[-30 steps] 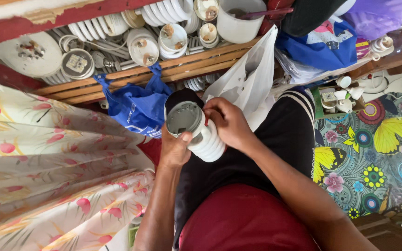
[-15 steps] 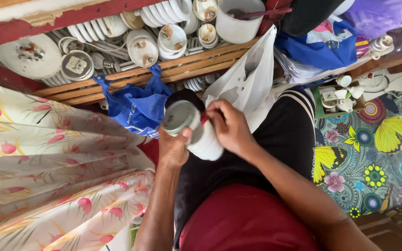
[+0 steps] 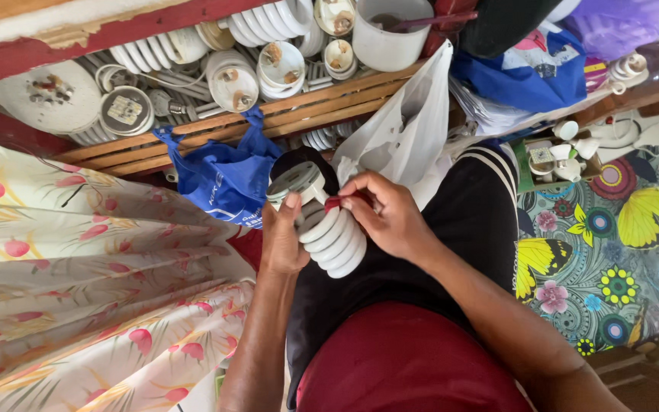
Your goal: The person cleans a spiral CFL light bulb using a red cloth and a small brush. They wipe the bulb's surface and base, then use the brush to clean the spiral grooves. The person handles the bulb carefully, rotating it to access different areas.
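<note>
Cluttered workspace: wooden slatted shelf (image 3: 215, 141) packed with old spiral lamps and round lamp bases, blue bag (image 3: 223, 179) and white plastic bag (image 3: 402, 133) hanging off its front edge, floral cloth (image 3: 78, 282) to the left, butterfly-print sheet (image 3: 612, 252) to the right. Person seated, work held over the lap.

Left hand (image 3: 282, 244) wraps the white spiral lamp (image 3: 328, 229), thumb up by the round base, fingers closed around the coil from behind. Lamp sits tilted, base pointing up towards the shelf, coil towards the body.

Right hand (image 3: 387, 217) pinches a small red tool (image 3: 335, 202) against the joint where base meets coil; fingers closed on it. Can't tell what kind of tool, mostly hidden.

Risks as I see them:
- Glass coil gripped directly; prying at the joint could crack the tubing into the palm.
- Tool tip aimed towards the left thumb; a slip would go straight into it.
- No support under the lamp, so a slip would drop it onto the lap.
</note>
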